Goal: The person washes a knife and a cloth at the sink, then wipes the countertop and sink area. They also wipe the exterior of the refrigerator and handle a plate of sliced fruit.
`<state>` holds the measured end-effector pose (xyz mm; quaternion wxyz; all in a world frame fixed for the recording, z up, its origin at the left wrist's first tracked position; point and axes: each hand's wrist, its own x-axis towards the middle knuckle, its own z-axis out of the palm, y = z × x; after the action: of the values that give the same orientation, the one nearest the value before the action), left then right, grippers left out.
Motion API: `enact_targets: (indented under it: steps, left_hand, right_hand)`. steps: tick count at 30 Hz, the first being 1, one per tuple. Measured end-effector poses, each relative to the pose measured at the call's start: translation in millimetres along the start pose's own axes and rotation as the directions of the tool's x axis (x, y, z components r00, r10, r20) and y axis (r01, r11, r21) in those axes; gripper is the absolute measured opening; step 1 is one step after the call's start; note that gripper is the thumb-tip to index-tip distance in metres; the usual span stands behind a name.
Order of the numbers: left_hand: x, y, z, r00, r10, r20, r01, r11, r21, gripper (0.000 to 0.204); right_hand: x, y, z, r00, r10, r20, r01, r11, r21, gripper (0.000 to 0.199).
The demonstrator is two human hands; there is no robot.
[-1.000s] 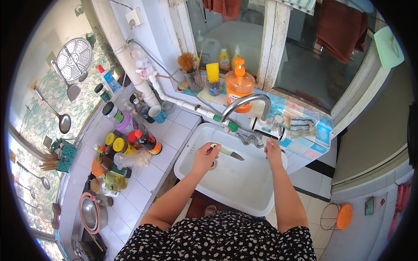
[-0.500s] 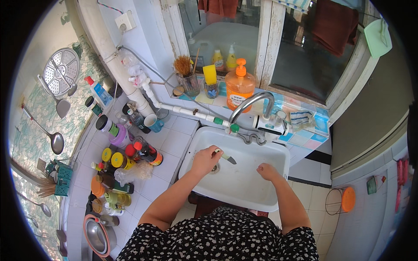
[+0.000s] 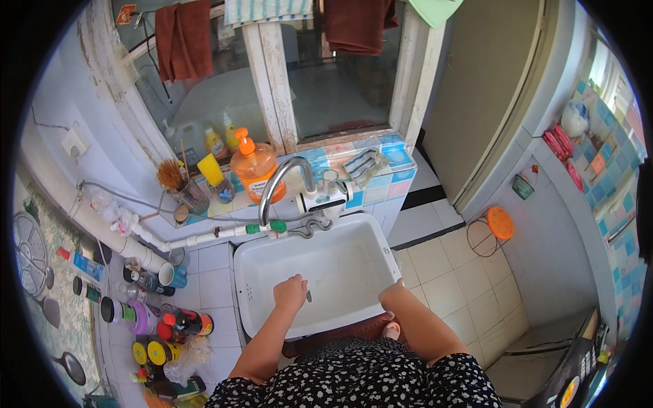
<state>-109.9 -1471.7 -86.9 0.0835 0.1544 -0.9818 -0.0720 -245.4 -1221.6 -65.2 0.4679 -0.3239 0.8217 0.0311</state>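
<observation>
Left hand (image 3: pixel 290 294) grip closed around small utensil (image 3: pixel 309 296) in sink (image 3: pixel 354 234)

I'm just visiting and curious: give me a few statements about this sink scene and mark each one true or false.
1. The left hand holds a small utensil inside the sink. True.
2. The right hand grips the tap. False: it rests on the sink's front rim.
3. An orange pump bottle stands behind the tap. True.
4. The sink is full of plates. False: no plates are in it.
</observation>
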Motion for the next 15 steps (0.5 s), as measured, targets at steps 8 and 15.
enact_targets:
  steps: [8,15]
  left_hand:
    - [22,191,-116,0.650,0.567,-0.506,-0.733,0.645,-0.218,0.023]
    - [-25,422,-117,0.195,0.776,-0.600,-0.973,0.075,-0.219,0.036]
  right_hand:
    - [-127,55,32,0.773,0.093,-0.628,0.593,0.244,0.767,0.050]
    - [-277,140,111,0.547,0.357,-0.757,0.789,-0.522,0.324,0.044]
